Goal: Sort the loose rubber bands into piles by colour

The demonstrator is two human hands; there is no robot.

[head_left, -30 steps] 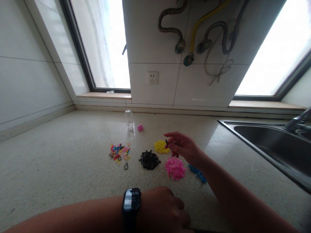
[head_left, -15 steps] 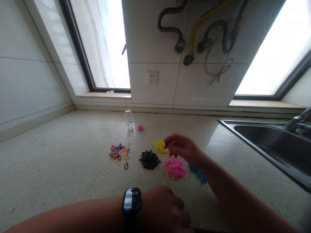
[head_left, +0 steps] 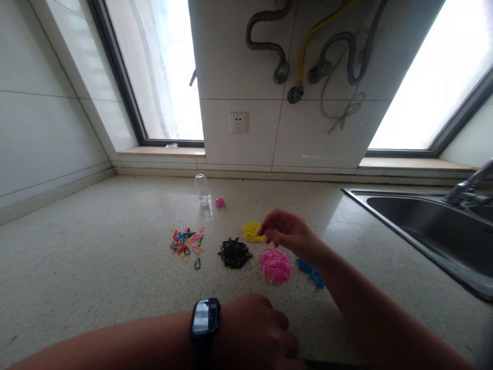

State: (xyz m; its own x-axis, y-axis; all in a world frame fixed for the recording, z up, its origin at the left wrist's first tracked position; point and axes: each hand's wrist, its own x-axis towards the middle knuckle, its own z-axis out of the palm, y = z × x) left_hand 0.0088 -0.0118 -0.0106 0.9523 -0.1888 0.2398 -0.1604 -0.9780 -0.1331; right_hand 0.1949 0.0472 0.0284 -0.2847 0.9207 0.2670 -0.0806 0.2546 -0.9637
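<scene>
At the right edge of the yellow pile [head_left: 252, 232]: a small black piece [head_left: 263, 231], its outline too blurred to read, shows at the fingertips of the right hand [head_left: 290, 231].
Right grip: narrow, thumb and forefinger pinched on the black piece.
Left grip: the left hand [head_left: 256, 331] rests knuckles up below the piles, fingers curled; whether it holds anything, one cannot tell. A dark watch [head_left: 205, 317] circles the wrist.
Single-color piles: a tangled black pile [head_left: 234, 253], a glossy pink pile [head_left: 276, 266] and a blue pile [head_left: 310, 272], partly behind the forearm, lie near the yellow on the speckled surface [head_left: 115, 288].
Mixed pile: a multicolored scatter [head_left: 187, 241] sits at left, a single black loop [head_left: 197, 267] just below it.
Clear container: a see-through bottle [head_left: 201, 191] stands upright behind the piles, a pink piece [head_left: 220, 202] beside it.
Since one second earlier: the right forefinger, then stretched forward, has bent in toward the thumb; the piles keep their arrangement.
</scene>
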